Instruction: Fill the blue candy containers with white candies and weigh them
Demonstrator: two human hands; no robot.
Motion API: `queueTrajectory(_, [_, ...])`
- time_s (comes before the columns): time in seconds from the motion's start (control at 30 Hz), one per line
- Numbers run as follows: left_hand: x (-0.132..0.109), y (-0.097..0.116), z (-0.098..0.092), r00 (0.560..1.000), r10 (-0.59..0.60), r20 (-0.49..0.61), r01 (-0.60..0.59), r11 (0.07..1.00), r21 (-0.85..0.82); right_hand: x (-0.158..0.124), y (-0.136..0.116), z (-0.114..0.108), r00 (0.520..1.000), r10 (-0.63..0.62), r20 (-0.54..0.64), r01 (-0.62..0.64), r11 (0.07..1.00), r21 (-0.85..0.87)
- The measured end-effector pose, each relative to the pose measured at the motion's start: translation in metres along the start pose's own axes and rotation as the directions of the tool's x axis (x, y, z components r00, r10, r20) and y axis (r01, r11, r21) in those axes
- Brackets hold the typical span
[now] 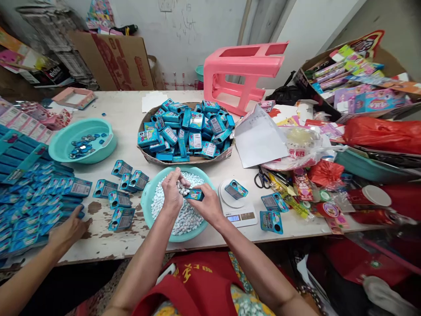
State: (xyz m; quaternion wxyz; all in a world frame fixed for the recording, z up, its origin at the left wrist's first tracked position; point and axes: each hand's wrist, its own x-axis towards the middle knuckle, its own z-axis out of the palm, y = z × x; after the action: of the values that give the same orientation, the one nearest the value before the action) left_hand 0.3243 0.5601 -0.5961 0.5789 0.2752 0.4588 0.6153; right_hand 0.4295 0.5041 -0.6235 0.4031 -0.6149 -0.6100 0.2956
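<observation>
Over a turquoise basin (146,199) of small pale candies (184,218), my left hand (173,188) is closed around some candies. My right hand (208,204) grips a small blue tin (194,194) by its side, its end close to the left fingers. To the right, a white scale (241,216) with a lit display bears another blue tin (236,189). Two blue tins (271,221) lie right of the scale. Several open tins (121,218) stand left of the basin. Behind it, a cardboard tray (184,163) is heaped with blue tins (195,140).
Another person's hand (70,228) touches the stacked blue tins (29,215) at the left. A turquoise bowl (95,151) holds small lids. A pink stool (243,66) lies behind the tray. Scissors (262,179), packets and a full carton (332,109) crowd the right.
</observation>
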Motion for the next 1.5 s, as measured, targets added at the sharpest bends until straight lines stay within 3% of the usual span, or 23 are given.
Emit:
queueTrajectory(0.13, [-0.002, -0.002, 0.002, 1.000, 0.012, -0.012, -0.012, 1.000, 0.015, 0.001, 0.000, -0.002, 1.000, 0.002, -0.008, -0.002, 0.999, 0.037])
queueTrajectory(0.37, [-0.013, 0.004, 0.010, 0.993, 0.061, 0.104, -0.062, 0.998, 0.008, 0.005, -0.003, -0.004, 0.999, -0.005, -0.050, 0.009, 0.997, 0.082])
queueTrajectory(0.5, [0.008, -0.001, -0.002, 0.993, 0.079, 0.082, -0.081, 0.997, 0.016, -0.001, 0.004, -0.014, 0.999, 0.000, -0.036, 0.007, 0.983, 0.184])
queueTrajectory(0.57, [0.029, -0.016, -0.018, 0.994, 0.091, 0.052, -0.100, 0.974, 0.203, -0.010, 0.009, -0.026, 0.998, 0.005, -0.058, 0.010, 0.967, 0.256])
queueTrajectory(0.6, [0.038, -0.027, -0.026, 0.992, 0.101, 0.073, -0.121, 0.918, 0.377, -0.015, 0.011, -0.032, 0.996, 0.011, -0.087, 0.014, 0.960, 0.278])
queueTrajectory(0.63, [0.046, -0.040, -0.033, 0.987, 0.094, 0.127, -0.151, 0.805, 0.573, -0.020, 0.013, -0.039, 0.993, 0.018, -0.116, 0.017, 0.957, 0.289])
queueTrajectory(0.7, [0.053, -0.065, -0.042, 0.963, 0.009, 0.269, -0.247, 0.429, 0.869, -0.027, 0.017, -0.049, 0.987, 0.030, -0.158, 0.015, 0.961, 0.276])
queueTrajectory(0.77, [0.048, -0.086, -0.045, 0.922, -0.113, 0.370, -0.364, 0.071, 0.929, -0.030, 0.019, -0.056, 0.985, 0.023, -0.173, 0.020, 0.969, 0.244])
queueTrajectory(0.8, [0.043, -0.093, -0.044, 0.900, -0.161, 0.405, -0.418, -0.055, 0.907, -0.029, 0.019, -0.058, 0.983, 0.016, -0.182, 0.026, 0.973, 0.228])
queueTrajectory(0.87, [0.032, -0.100, -0.044, 0.860, -0.236, 0.452, -0.500, -0.212, 0.840, -0.027, 0.019, -0.060, 0.978, -0.003, -0.209, 0.046, 0.979, 0.200])
queueTrajectory(0.97, [0.025, -0.098, -0.050, 0.850, -0.266, 0.454, -0.518, -0.278, 0.809, -0.022, 0.018, -0.058, 0.974, -0.028, -0.226, 0.068, 0.983, 0.170])
queueTrajectory(1.03, [0.029, -0.094, -0.057, 0.889, -0.213, 0.406, -0.449, -0.225, 0.865, -0.021, 0.021, -0.055, 0.974, -0.023, -0.225, 0.059, 0.986, 0.154])
queueTrajectory(1.1, [0.034, -0.089, -0.063, 0.944, -0.122, 0.306, -0.314, -0.052, 0.948, -0.021, 0.025, -0.050, 0.977, -0.011, -0.215, 0.041, 0.990, 0.133])
queueTrajectory(1.13, [0.036, -0.085, -0.064, 0.969, -0.086, 0.233, -0.225, 0.099, 0.969, -0.021, 0.028, -0.047, 0.979, -0.008, -0.202, 0.033, 0.992, 0.120])
queueTrajectory(1.2, [0.036, -0.074, -0.061, 0.995, -0.075, 0.073, -0.026, 0.497, 0.867, -0.021, 0.032, -0.040, 0.985, -0.006, -0.175, 0.021, 0.996, 0.084])
queueTrajectory(1.27, [0.030, -0.057, -0.051, 0.988, -0.152, -0.004, 0.129, 0.828, 0.545, -0.019, 0.032, -0.032, 0.989, -0.004, -0.151, 0.010, 0.999, 0.041])
queueTrajectory(1.3, [0.027, -0.048, -0.045, 0.982, -0.191, 0.005, 0.176, 0.916, 0.361, -0.017, 0.030, -0.027, 0.990, -0.004, -0.138, 0.006, 1.000, 0.015])
queueTrajectory(1.4, [0.018, -0.022, -0.027, 0.974, -0.203, 0.105, 0.206, 0.978, -0.018, -0.009, 0.017, -0.011, 0.996, -0.015, -0.083, 0.007, 0.995, -0.101])
queueTrajectory(1.5, [0.016, -0.011, -0.017, 0.987, -0.144, 0.065, 0.152, 0.979, -0.137, 0.000, 0.004, 0.002, 0.999, -0.035, -0.001, 0.034, 0.976, -0.217])
